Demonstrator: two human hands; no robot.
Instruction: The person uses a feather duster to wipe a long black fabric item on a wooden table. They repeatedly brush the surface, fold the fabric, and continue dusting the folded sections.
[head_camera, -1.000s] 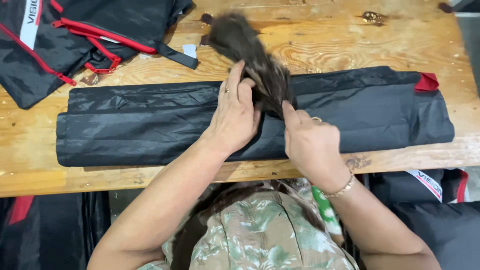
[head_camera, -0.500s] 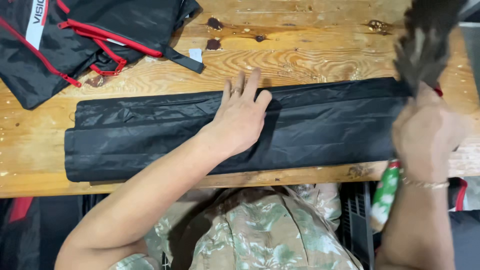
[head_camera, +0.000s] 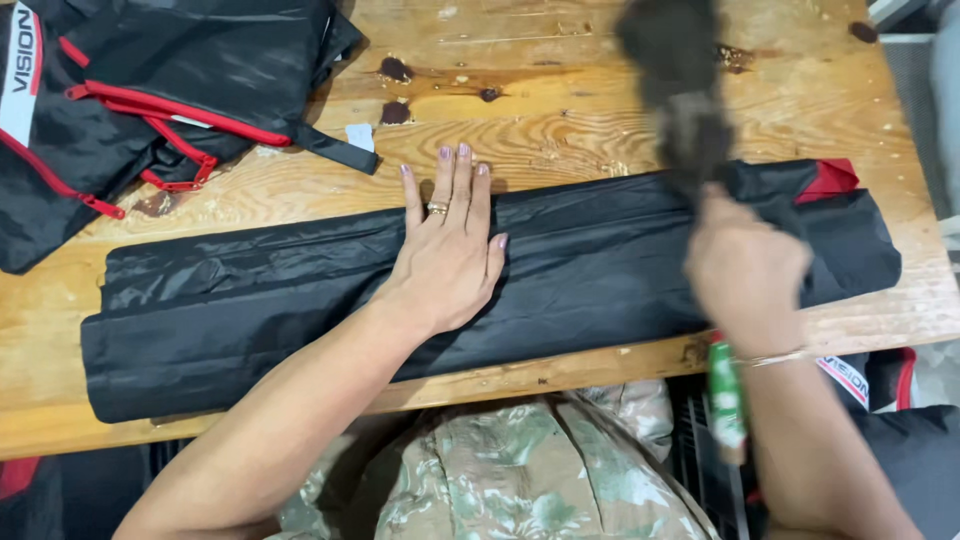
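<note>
On the wooden table (head_camera: 600, 90), the folded black fabric bundle (head_camera: 600, 270) is lying flat; her left hand (head_camera: 450, 255) is pressing it open-palmed, while the right hand (head_camera: 745, 270), having just left the fabric, is lifting a clenched, blurred dark tuft (head_camera: 680, 90).

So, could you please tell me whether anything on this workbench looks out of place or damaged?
Yes: dark stains blotch the wooden table above the long black folded fabric. A crumpled black-and-red bag lies askew at the far left corner. Nothing looks torn.
</note>
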